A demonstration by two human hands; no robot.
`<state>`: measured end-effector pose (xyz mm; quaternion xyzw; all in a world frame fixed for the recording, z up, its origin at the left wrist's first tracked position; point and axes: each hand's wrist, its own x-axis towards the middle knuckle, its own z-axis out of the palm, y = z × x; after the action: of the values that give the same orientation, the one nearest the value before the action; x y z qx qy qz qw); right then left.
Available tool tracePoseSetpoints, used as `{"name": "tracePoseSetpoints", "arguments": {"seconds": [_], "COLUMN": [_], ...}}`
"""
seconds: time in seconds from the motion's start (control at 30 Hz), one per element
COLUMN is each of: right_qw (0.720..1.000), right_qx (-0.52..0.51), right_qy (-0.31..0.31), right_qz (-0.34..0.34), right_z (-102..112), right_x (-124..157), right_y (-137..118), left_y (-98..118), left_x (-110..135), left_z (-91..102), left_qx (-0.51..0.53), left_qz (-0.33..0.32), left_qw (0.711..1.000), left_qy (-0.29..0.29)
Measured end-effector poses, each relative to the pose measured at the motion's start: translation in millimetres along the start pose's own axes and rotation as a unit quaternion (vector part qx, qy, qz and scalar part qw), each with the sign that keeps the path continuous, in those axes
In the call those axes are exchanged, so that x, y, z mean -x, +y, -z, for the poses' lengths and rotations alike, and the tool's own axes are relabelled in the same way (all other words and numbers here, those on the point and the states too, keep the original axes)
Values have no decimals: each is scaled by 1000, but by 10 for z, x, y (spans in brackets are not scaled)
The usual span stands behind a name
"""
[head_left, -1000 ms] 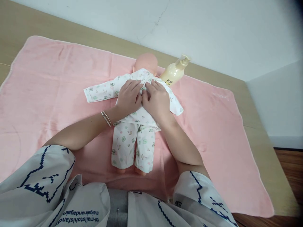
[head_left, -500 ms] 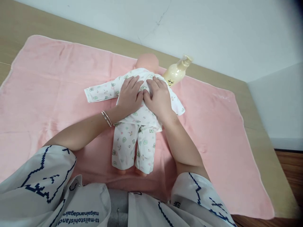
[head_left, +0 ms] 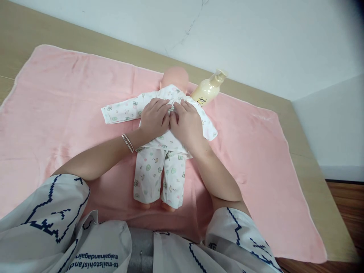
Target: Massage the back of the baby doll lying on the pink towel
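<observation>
A doll lies on a pink blanket (head_left: 244, 182), its smooth bald head (head_left: 174, 79) pointing away from me and no face showing. It wears a white printed top (head_left: 162, 142) and matching pants (head_left: 148, 176), with the feet just past the cuffs. My left hand (head_left: 155, 117) rests on the left part of the top's upper body, fingers slightly bent and apart. Beside it, my right hand (head_left: 186, 123) presses on the right part, its fingers bent too. The thumbs are close together, and the cloth wrinkles between the fingertips.
A cream pump bottle (head_left: 207, 90) lies tilted at the blanket's far edge, right of the doll's head. The wooden table (head_left: 315, 182) shows around the blanket. A white wall (head_left: 250, 41) rises behind it, and brown floor (head_left: 345, 204) appears at the right.
Both hands have slid slightly toward me along the doll's back, and their fingers have bent more and drawn closer together. The view has shifted a little.
</observation>
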<state>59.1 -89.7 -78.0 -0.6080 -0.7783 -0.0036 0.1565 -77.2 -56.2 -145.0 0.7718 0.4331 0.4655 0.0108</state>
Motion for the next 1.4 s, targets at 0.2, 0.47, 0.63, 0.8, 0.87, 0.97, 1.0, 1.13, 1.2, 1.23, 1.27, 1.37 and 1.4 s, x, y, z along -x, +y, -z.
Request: {"name": "tracePoseSetpoints", "arguments": {"seconds": [0.2,0.47,0.63,0.8,0.87,0.97,1.0,1.13,1.2,1.23,1.27,1.37,1.4], "right_qw": [1000,998,999,999,999,999,999,997,997,997,997,997,998], "right_qx": [-14,-47,-19,8,2,-24,-34,-58,-61,-61,-59,-43,-33], "right_qy": [-4,-26,-27,3,-7,-25,-31,-45,-49,-50,-53,-58,-58], "right_qz": [-17,20,-11,-31,-37,-37,-28,21,25,21,15,-11,-17], "right_z": [-36,-169,-109,-59,-43,-55,-71,-154,-172,-171,-163,-115,-96], "right_x": [-32,-195,-57,68,43,-63,-105,-226,-238,-232,-218,-144,-112], "right_y": [22,297,92,-56,-35,85,142,337,359,345,317,175,123], "left_y": [0,-86,-43,-17,-19,-36,-45,-77,-84,-86,-86,-81,-79], "left_x": [19,-2,12,46,49,38,32,6,-2,-4,-5,3,9], "left_z": [-18,-116,-68,-49,-52,-75,-87,-128,-129,-123,-115,-89,-82], "left_qx": [-15,18,-9,-25,-24,-28,-26,-11,-7,-5,-5,-8,-9], "left_qz": [24,59,7,-8,6,45,54,57,46,38,28,0,-6], "left_qw": [1000,998,1000,999,999,999,998,998,998,999,999,1000,1000], "left_qy": [-3,-32,-12,23,22,9,3,-27,-35,-36,-34,-21,-16]}}
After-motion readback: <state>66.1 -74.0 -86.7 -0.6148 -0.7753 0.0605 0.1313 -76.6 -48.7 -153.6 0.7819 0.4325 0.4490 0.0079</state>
